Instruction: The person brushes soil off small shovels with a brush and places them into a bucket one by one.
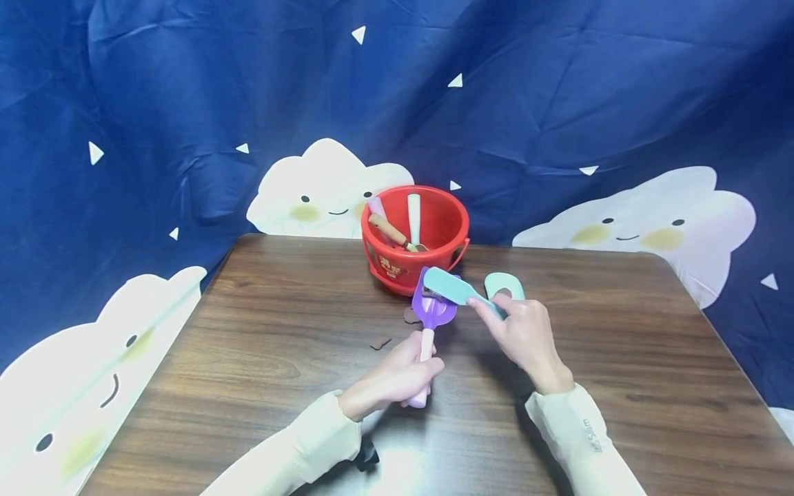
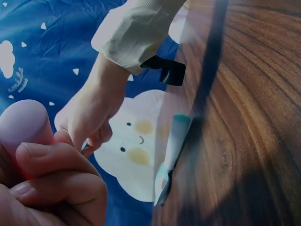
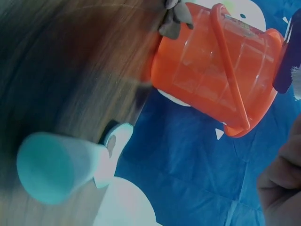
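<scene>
In the head view my left hand (image 1: 403, 372) grips the pink handle of a purple toy shovel (image 1: 434, 313), with brown scraps (image 1: 431, 294) in its scoop. My right hand (image 1: 527, 337) holds a teal brush (image 1: 449, 286) by its handle, its head over that scoop. A few white bristles (image 3: 296, 82) show at the edge of the right wrist view. In the left wrist view, the left fingers (image 2: 61, 174) curl round the pink handle end (image 2: 26, 120). Flat brown pieces (image 1: 411, 315) lie on the table beside the scoop, another piece (image 1: 380, 343) nearer me.
Just behind the shovel stands a red bucket (image 1: 400, 272), with several handled tools inside, one wooden-handled (image 1: 386, 226). A teal toy shovel (image 1: 504, 281) with a white handle lies right of the bucket, a brown patch in it. A blue cloud-print cloth (image 1: 527, 103) hangs behind the wooden table (image 1: 279, 372).
</scene>
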A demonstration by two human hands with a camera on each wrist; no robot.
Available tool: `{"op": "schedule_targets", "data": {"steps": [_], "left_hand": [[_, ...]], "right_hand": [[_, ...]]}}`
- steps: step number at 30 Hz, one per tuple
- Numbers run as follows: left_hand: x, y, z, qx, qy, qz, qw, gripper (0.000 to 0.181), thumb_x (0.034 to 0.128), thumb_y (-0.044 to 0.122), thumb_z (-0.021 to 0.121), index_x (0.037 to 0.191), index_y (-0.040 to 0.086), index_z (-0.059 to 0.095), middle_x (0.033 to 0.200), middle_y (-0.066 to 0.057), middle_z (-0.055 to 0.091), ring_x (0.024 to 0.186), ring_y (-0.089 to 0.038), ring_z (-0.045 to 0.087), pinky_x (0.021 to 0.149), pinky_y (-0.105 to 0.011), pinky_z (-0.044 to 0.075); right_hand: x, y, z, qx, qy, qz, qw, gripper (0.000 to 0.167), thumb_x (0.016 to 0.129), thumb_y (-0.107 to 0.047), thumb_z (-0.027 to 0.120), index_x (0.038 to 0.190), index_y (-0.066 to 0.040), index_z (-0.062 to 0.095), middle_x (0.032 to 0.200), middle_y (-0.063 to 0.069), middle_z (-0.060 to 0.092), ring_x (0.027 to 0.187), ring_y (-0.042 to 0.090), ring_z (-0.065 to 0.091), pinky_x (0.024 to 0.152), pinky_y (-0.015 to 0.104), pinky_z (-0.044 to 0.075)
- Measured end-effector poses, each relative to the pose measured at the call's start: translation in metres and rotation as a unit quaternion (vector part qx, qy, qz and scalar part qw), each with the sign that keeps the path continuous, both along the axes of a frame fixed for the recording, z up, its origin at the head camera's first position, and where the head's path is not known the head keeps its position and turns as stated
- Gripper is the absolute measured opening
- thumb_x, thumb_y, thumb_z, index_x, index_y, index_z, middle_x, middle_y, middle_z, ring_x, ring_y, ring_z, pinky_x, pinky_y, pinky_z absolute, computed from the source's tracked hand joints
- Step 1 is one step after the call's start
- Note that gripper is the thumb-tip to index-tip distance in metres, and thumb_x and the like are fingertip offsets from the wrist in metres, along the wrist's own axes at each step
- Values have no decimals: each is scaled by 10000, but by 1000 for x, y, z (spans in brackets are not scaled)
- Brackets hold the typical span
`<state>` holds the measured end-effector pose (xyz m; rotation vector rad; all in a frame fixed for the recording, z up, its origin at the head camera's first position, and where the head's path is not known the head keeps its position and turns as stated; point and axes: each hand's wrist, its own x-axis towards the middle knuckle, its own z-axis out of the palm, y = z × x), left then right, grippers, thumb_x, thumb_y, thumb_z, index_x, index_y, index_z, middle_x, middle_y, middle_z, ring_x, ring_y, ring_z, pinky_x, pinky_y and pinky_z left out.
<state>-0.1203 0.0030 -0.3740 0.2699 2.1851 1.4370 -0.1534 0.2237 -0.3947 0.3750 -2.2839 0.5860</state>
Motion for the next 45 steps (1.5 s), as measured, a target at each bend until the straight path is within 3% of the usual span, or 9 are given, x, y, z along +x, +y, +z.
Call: {"op": "schedule_targets", "data": {"steps": [4,8,11,15,20,24,28,34,45], "left_hand": [[0,1,1,-9,2,-70,10000,148,821,107,525,944,74,450,521,-9,458,331,-113,380,289,-231,244],[1,1,1,79,-108,-81,9999,151,823,97,521,949,70,441,510,-15,461,331,-112,384,292,-229,239],[0,0,-1,90,-125,-49,9999,159,821,99,522,954,70,440,516,-16,467,334,-113,388,291,-230,242],[-2,1,-3,101,-45,-21,9999,162,826,105,530,958,66,446,533,-21,492,373,-117,435,294,-226,271],[-4,3,-6,255,3,21,9997,161,821,85,537,954,57,450,552,-24,515,450,-115,505,363,-218,344],[-4,4,-6,241,46,-7,9997,158,804,80,542,936,61,457,552,-23,517,467,-119,522,450,-231,398],[-4,3,-5,188,111,-47,9998,146,793,77,548,911,61,462,539,-19,513,464,-116,517,478,-234,408],[-6,3,-3,166,123,-15,9998,113,798,84,550,880,70,473,539,-21,514,467,-121,521,498,-236,414],[-3,4,-1,300,-88,73,9995,129,784,80,549,891,71,477,566,-25,503,492,-130,518,510,-238,409]], "right_hand": [[1,2,6,-517,10,-99,9986,341,756,-226,790,564,-132,525,464,-53,288,454,99,244,423,236,182],[4,5,14,-625,-100,139,9979,327,740,-202,804,562,-155,534,454,-72,296,454,39,236,418,199,160],[6,8,18,-337,-299,416,9981,427,784,-306,775,541,-188,446,480,-81,247,473,29,205,428,191,153],[9,8,20,258,-458,583,9969,423,757,-337,786,544,-200,447,476,-96,243,471,51,223,448,196,194],[12,7,21,742,-608,581,9937,307,712,-303,808,575,-197,555,452,-118,294,443,60,282,444,221,257],[11,8,22,1002,-553,437,9925,405,735,-347,788,548,-192,465,464,-92,242,431,89,235,426,237,210],[10,8,21,1074,-314,316,9932,512,825,-452,701,548,-172,373,485,-67,192,430,115,185,414,255,158],[7,7,17,939,-6,15,9956,649,918,-685,339,563,-146,411,479,-54,193,422,151,203,405,278,173],[1,10,10,751,120,-9,9971,653,912,-684,355,589,-131,482,460,-54,213,422,146,205,409,277,179]]}}
